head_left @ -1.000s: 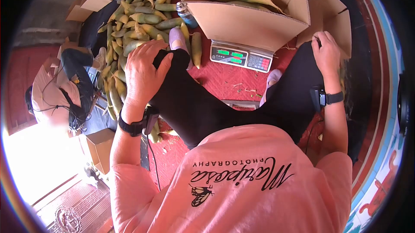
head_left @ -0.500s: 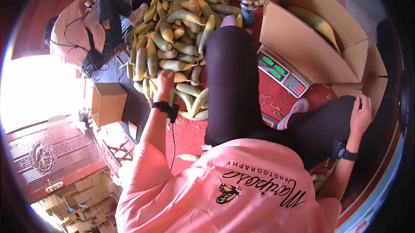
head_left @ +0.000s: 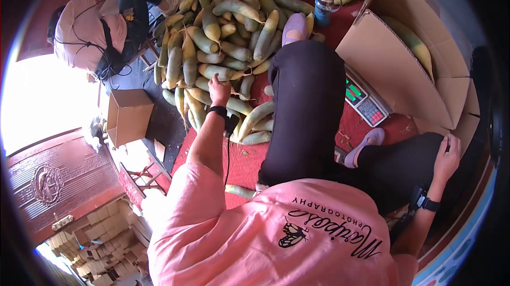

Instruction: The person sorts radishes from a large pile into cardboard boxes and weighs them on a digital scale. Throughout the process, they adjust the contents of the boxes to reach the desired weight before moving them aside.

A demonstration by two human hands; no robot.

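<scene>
My left hand [head_left: 219, 88] reaches out to the near edge of a big pile of long green vegetables [head_left: 228, 26] on the floor. Its fingers curl over one vegetable [head_left: 215, 71] that lies across the pile. My right hand [head_left: 446, 159] rests on my right knee with nothing in it, close to the flap of an open cardboard box [head_left: 393, 68]. The box holds a few of the same vegetables and stands on a digital scale [head_left: 362, 101]. A black band is on each wrist.
A blue bottle [head_left: 324, 7] stands behind the scale. Another person [head_left: 87, 26] sits at the far left of the pile. A small empty carton [head_left: 130, 116] stands on the left, with stacked flat cartons [head_left: 101, 233] below it. My legs stretch over a red mat [head_left: 244, 161].
My view has swung left and the left arm has stretched from my knee out to the pile, ending on a vegetable. The right hand has stayed on the right knee.
</scene>
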